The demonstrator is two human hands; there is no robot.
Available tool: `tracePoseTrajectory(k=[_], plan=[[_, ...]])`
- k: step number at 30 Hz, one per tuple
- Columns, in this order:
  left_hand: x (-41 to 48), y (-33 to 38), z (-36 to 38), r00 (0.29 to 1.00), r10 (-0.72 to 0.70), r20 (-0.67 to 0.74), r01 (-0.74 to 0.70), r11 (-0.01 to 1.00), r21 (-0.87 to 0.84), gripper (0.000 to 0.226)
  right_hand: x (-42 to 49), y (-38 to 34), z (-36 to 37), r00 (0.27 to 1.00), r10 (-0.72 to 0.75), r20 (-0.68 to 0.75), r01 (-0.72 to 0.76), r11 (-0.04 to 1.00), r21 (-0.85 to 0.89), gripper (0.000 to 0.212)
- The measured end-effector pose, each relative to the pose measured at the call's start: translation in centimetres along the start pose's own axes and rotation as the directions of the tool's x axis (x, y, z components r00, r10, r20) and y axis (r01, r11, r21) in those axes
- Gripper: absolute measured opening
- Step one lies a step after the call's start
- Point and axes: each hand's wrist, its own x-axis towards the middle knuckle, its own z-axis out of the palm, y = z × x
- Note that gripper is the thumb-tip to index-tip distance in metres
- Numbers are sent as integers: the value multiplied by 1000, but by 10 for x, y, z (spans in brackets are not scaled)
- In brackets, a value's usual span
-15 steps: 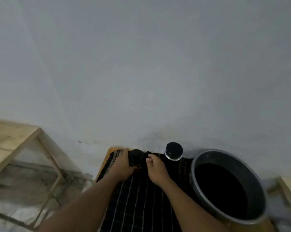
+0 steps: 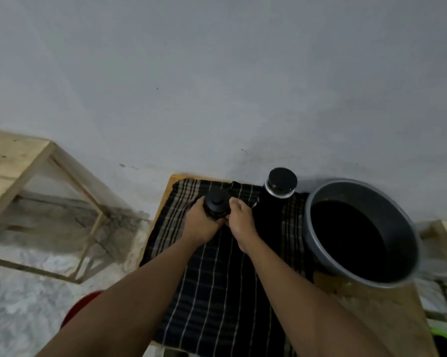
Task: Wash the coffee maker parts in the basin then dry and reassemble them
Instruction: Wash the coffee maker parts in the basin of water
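Observation:
A black round coffee maker part point(image 2: 216, 204) with a raised knob on top stands on a dark striped cloth point(image 2: 212, 279). My left hand point(image 2: 200, 222) grips its left side. My right hand point(image 2: 240, 219) holds its right side with thumb and fingers. Behind, near the wall, stands a black cylinder with a silver band point(image 2: 281, 185). A grey round basin point(image 2: 402, 220) with a dark inside sits to the right on the wooden table.
The cloth covers a narrow wooden table point(image 2: 387, 313) set against a grey wall. A wooden frame table point(image 2: 16, 161) stands at the left. A red object point(image 2: 80, 307) shows low on the left, a green one point(image 2: 446, 336) at the bottom right.
The view has dropped and come closer. Both hands still hold the black part, which now shows more plainly between them.

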Motion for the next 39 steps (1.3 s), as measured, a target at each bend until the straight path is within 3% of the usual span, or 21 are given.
tracePoseTrajectory(k=[9, 17, 22, 27, 32, 39], plan=[[-67, 11, 53, 986, 50, 162, -45, 998, -34, 91, -58, 63, -66, 948, -4, -319, 14, 999, 29, 52], [-73, 34, 91, 967, 114, 228, -113, 993, -15, 79, -74, 59, -112, 914, -117, -388, 89, 992, -90, 32], [-72, 35, 85, 959, 152, 240, -148, 988, -37, 87, -71, 57, -117, 919, -138, -370, 99, 988, -122, 35], [-67, 34, 88, 966, 179, 186, -189, 981, 38, 82, -74, 51, -116, 921, -100, -376, 85, 995, -56, 40], [-66, 48, 87, 956, 276, 97, -280, 960, 23, 80, -86, 36, -116, 868, -155, -471, 180, 984, 8, 37], [-71, 119, 68, 874, 484, -31, -480, 854, -201, 84, -109, -24, -133, 746, -336, -575, 443, 895, 52, 43]])
